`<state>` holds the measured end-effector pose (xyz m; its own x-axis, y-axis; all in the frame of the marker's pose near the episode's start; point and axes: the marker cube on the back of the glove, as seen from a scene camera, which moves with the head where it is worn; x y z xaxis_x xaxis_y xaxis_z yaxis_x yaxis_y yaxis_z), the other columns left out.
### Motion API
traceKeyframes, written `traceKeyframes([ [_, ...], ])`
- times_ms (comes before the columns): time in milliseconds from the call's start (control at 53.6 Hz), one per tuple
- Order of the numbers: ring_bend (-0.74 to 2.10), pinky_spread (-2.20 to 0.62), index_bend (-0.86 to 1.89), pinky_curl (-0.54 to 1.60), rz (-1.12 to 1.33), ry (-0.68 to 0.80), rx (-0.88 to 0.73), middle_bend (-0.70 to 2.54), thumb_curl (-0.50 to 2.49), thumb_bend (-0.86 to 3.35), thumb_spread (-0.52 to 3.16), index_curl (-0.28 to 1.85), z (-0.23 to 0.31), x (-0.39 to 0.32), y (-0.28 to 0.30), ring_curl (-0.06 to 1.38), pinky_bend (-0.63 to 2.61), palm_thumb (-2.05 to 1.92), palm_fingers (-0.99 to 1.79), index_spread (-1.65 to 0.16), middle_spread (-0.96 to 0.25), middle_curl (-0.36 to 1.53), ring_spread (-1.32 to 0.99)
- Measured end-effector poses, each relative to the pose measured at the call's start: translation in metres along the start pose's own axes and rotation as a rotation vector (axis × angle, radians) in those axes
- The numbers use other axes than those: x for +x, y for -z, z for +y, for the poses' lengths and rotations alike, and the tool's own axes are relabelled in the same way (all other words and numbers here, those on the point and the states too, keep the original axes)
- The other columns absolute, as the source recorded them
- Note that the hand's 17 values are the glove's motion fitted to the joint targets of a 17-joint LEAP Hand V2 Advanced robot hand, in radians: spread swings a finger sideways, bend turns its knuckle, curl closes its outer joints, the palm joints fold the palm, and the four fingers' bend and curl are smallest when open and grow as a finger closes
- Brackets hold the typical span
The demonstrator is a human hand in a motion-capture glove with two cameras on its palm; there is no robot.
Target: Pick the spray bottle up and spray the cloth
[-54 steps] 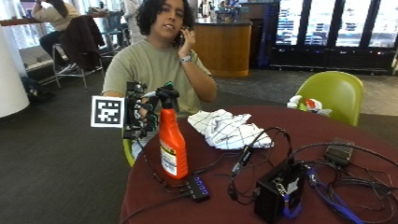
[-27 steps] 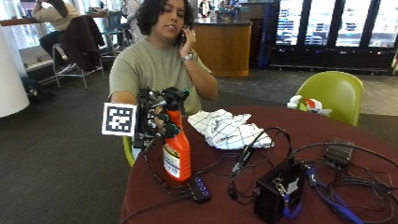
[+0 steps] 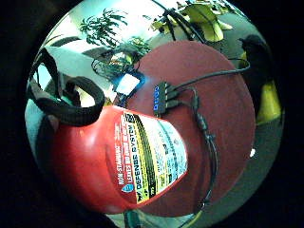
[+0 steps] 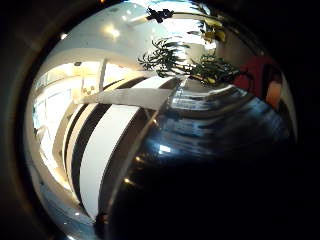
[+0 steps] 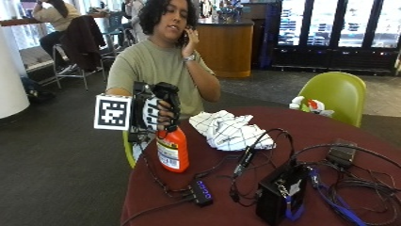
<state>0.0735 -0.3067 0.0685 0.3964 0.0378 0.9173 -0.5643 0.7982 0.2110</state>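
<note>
Orange bottle (image 5: 173,150) upright at the table's (image 5: 351,141) near-left edge, base apparently still on the top or barely off, can't tell which. Right hand (image 5: 153,110) wraps the black spray head, fingers curled round it, so the bottle hangs straight below the palm, long axis vertical. Cloth (image 5: 230,132) lies crumpled just beside it, toward the table's middle; nozzle looks roughly aimed that way, not sure. Hub (image 5: 202,192) and its cables sit in front of the bottle, black box (image 5: 282,197) further off. Nothing between bottle and cloth.
</note>
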Motion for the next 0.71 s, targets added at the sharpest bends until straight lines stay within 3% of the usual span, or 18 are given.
traceKeyframes([
  [411,0.57,-0.20,0.32,0.41,0.373,-0.030,-0.672,0.59,0.67,-0.02,0.50,0.49,0.072,-0.125,-0.027,0.47,0.37,1.03,1.33,-0.22,-0.12,0.54,-0.12],
  [709,0.59,-0.19,0.30,0.41,0.909,-0.112,-0.952,0.60,0.72,-0.03,0.47,0.53,0.087,-0.165,-0.098,0.48,0.38,1.01,1.33,-0.22,-0.13,0.54,-0.13],
])
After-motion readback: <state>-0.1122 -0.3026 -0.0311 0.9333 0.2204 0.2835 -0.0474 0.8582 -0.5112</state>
